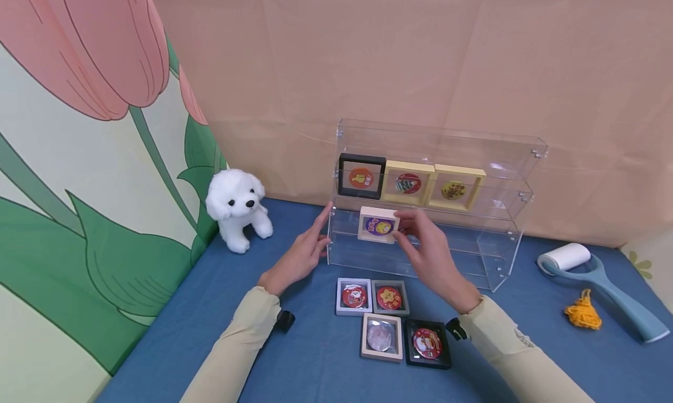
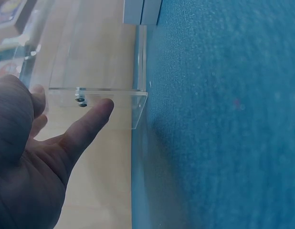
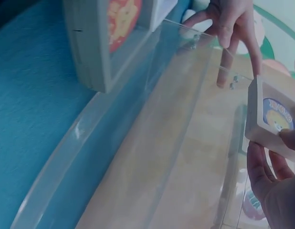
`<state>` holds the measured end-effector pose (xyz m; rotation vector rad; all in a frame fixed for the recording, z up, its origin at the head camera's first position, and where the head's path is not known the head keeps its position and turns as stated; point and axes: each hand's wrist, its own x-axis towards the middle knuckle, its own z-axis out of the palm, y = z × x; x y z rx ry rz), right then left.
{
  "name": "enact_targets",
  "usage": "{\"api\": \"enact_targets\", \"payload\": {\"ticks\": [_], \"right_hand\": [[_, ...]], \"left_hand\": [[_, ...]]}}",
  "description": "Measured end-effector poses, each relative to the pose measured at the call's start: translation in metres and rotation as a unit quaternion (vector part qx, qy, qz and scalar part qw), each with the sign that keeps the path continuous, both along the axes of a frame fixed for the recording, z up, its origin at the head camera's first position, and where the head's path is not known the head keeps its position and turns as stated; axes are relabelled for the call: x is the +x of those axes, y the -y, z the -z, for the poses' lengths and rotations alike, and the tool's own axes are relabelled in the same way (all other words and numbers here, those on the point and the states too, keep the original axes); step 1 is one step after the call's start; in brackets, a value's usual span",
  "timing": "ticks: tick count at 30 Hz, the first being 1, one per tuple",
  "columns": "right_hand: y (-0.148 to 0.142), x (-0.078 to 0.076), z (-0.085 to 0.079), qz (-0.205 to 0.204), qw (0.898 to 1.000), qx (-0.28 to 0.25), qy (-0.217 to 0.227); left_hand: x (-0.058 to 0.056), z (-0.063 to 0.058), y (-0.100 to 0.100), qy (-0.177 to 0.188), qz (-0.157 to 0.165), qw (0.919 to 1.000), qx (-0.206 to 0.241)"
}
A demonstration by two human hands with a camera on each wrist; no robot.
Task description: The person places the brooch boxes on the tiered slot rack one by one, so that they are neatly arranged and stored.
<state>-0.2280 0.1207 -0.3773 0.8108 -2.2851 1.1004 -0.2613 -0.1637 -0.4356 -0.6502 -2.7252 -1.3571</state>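
My right hand (image 1: pixel 428 254) pinches a small cream display frame (image 1: pixel 377 225) with a purple-and-yellow round badge, thumb on its front side and fingers on its edge. The frame is tilted and held at the lower tier of a clear acrylic display shelf (image 1: pixel 502 257). With straight fingers, my left hand (image 1: pixel 299 254) touches the shelf's left side; the left wrist view shows one finger (image 2: pixel 102 110) along the clear panel. One tier up stand a black frame (image 1: pixel 361 177) and two pale yellow frames (image 1: pixel 409 183), (image 1: pixel 455 188), side by side.
Several framed badges lie on the blue cloth before the shelf: white (image 1: pixel 354 296), grey (image 1: pixel 390 298), beige (image 1: pixel 381 337) and black (image 1: pixel 428 344). A white plush dog (image 1: pixel 236 210) sits left. At right are a lint roller (image 1: pixel 610 280) and an orange yarn bundle (image 1: pixel 583 312).
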Motion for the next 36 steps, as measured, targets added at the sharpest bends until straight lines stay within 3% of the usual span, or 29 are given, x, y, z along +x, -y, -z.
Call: {"api": "enact_targets", "payload": {"ticks": [19, 29, 36], "right_hand": [[0.037, -0.029, -0.019, 0.006, 1.000, -0.027, -0.004], [0.049, -0.041, -0.018, 0.017, 0.999, -0.040, -0.008], [0.053, -0.047, -0.015, 0.036, 0.999, -0.015, -0.007]], "left_hand": [[-0.001, 0.000, 0.001, 0.006, 0.008, 0.9999, 0.012], [0.000, -0.001, 0.001, 0.002, 0.014, 0.9997, 0.020], [0.000, -0.001, 0.001, 0.002, 0.014, 0.9997, 0.020]]}}
